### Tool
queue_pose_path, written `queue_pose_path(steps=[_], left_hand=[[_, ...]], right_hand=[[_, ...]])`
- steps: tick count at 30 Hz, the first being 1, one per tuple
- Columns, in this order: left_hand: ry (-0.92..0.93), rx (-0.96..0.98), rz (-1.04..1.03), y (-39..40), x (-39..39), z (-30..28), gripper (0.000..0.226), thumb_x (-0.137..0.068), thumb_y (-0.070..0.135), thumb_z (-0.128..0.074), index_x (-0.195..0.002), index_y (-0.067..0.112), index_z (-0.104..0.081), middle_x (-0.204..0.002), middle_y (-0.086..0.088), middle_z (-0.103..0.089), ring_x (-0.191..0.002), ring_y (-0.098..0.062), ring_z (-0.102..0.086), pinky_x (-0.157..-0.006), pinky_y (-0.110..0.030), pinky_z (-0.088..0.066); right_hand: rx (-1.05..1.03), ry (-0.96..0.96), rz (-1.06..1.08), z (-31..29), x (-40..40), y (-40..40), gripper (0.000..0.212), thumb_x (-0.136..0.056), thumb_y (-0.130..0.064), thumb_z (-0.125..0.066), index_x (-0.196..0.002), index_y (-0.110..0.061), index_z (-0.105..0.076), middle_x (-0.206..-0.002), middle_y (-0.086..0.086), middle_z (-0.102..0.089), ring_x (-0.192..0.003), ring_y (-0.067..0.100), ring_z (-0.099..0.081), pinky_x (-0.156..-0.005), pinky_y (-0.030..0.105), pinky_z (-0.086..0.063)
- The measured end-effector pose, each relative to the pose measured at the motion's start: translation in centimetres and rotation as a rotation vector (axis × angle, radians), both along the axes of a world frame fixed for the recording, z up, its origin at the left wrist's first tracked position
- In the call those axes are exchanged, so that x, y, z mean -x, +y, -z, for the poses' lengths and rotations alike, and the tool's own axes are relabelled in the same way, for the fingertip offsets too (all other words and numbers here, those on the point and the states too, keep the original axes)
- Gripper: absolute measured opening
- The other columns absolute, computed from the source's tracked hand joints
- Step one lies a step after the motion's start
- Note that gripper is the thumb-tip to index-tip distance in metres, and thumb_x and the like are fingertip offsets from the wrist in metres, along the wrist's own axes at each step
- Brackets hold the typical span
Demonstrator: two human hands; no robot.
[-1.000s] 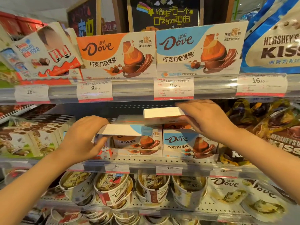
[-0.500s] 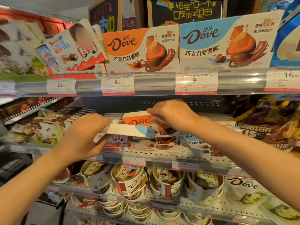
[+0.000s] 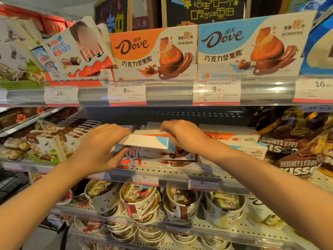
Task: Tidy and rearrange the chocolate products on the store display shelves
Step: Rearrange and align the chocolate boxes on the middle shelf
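Observation:
My left hand (image 3: 100, 147) grips a flat white and blue Dove box (image 3: 149, 142), held level above the middle shelf (image 3: 162, 173). Right behind it, my right hand (image 3: 182, 136) rests on an orange Dove box (image 3: 151, 132) on top of a stack of Dove boxes (image 3: 165, 156). More orange and blue Dove boxes (image 3: 239, 143) lie stacked to the right. Large orange (image 3: 153, 51) and blue Dove display boxes (image 3: 252, 46) stand on the upper shelf.
Kinder chocolate boxes (image 3: 75, 51) lean at upper left. Hershey's Kisses bags (image 3: 297, 147) fill the right side. Several Dove cups (image 3: 140, 202) line the lower shelf. White chocolate boxes (image 3: 50, 147) sit at middle left. Price tags (image 3: 126, 92) hang on the shelf rails.
My right hand carried the orange box from the right to the left, onto the stack behind the blue box. My left hand kept its hold; the camera shifted left.

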State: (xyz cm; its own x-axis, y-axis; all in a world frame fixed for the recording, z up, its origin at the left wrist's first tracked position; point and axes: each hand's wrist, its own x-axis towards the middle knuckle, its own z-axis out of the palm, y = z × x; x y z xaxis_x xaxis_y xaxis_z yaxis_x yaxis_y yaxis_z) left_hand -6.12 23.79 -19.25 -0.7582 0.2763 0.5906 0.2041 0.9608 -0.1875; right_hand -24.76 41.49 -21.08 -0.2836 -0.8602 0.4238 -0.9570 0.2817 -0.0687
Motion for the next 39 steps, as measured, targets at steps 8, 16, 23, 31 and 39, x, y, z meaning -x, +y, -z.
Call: queue_pose_path(steps=[8, 16, 23, 31, 39], left_hand=[[-0.114, -0.059, 0.045, 0.4, 1.2, 0.7, 0.034, -0.085, 0.043, -0.050, -0.109, 0.019, -0.054, -0.094, 0.000, -0.065, -0.083, -0.013, -0.058, -0.068, -0.023, -0.049], [-0.244, -0.193, 0.172, 4.5, 5.0, 1.0, 0.055, -0.077, 0.052, -0.059, -0.120, 0.018, -0.063, -0.101, 0.004, -0.066, -0.088, -0.009, -0.059, -0.068, -0.029, -0.053], [-0.300, -0.300, 0.035, 7.9, 8.7, 2.1, 0.076, -0.073, 0.044, -0.074, -0.134, 0.023, -0.035, -0.128, 0.005, -0.047, -0.111, -0.004, -0.040, -0.096, -0.023, -0.036], [-0.528, -0.182, -0.185, 3.6, 12.3, 3.7, 0.107, -0.047, 0.096, -0.037, -0.134, 0.035, -0.036, -0.134, 0.008, -0.046, -0.123, -0.017, -0.042, -0.104, -0.046, -0.035], [-0.500, -0.097, -0.193, 3.0, 12.2, 5.1, 0.083, -0.071, 0.076, -0.046, -0.140, 0.034, -0.027, -0.139, 0.005, -0.042, -0.124, -0.017, -0.041, -0.104, -0.039, -0.033]], right_hand=[[0.104, -0.541, -0.085, 0.4, 0.5, 3.6, 0.032, -0.099, -0.022, -0.038, -0.125, -0.014, -0.057, -0.116, -0.003, -0.057, -0.109, 0.010, -0.053, -0.092, 0.028, -0.044], [-0.195, -0.178, -0.054, -2.6, -4.0, 8.3, 0.063, -0.088, -0.043, -0.056, -0.143, -0.037, -0.026, -0.135, -0.009, -0.052, -0.116, 0.012, -0.053, -0.093, 0.031, -0.046], [-0.199, -0.036, 0.073, -3.6, -1.2, 13.7, 0.056, -0.092, -0.033, -0.053, -0.142, -0.043, -0.029, -0.141, -0.018, -0.045, -0.121, 0.014, -0.051, -0.089, 0.032, -0.044], [-0.083, -0.170, 0.114, -2.7, 3.5, 18.1, 0.044, -0.089, -0.031, -0.059, -0.128, -0.039, -0.041, -0.120, -0.014, -0.061, -0.105, 0.007, -0.060, -0.076, 0.032, -0.055], [-0.039, -0.155, 0.275, -0.9, 5.3, 18.1, 0.046, -0.089, -0.028, -0.058, -0.133, -0.029, -0.041, -0.129, -0.005, -0.058, -0.110, 0.015, -0.058, -0.080, 0.034, -0.054]])
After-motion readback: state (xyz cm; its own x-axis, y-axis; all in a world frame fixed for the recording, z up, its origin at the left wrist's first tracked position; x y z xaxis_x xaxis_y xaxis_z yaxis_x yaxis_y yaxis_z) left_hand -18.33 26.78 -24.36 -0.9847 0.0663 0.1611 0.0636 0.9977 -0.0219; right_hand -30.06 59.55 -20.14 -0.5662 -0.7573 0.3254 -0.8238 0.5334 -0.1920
